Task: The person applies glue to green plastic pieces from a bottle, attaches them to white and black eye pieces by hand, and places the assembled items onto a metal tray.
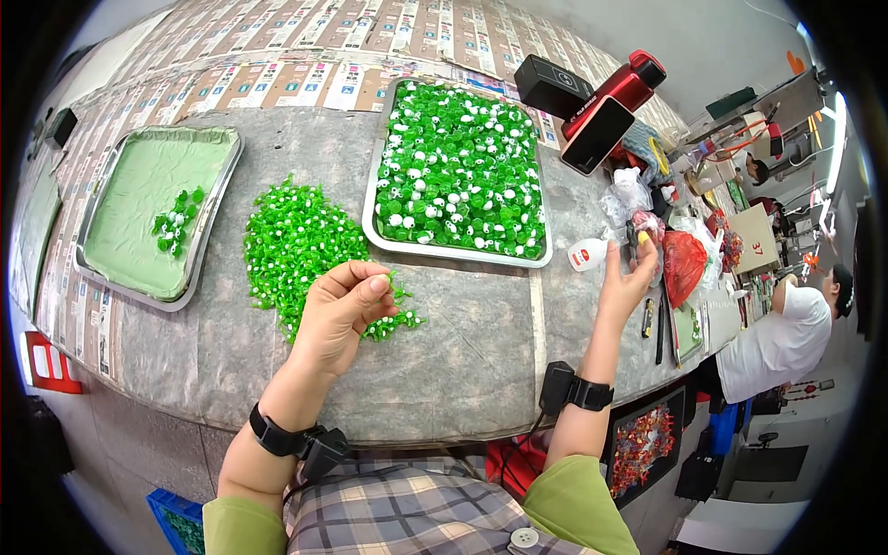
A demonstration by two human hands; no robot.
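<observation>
My left hand (pixel 340 310) is closed in a pinch, and a small green piece (pixel 392 277) shows at its fingertips. Beside and beyond it spreads a loose heap of small green-and-white pieces (pixel 301 242), with a few strays near the wrist side. My right hand (pixel 631 276) is raised at the right with thumb and fingers apart. A small yellow patch (pixel 645 238) covers one of its fingertips; whether it is worn or held is unclear. Just left of that hand is a white squeeze bottle (pixel 587 254), apparently not gripped.
A metal tray (pixel 460 256) full of round green-and-white pieces stands ahead. Another tray (pixel 176 298), lined in pale green, holds a small cluster. A black box (pixel 552 85), red bottle (pixel 618 91), phone (pixel 598 135) and plastic bags (pixel 683 266) crowd the right. Another person (pixel 777 342) sits far right.
</observation>
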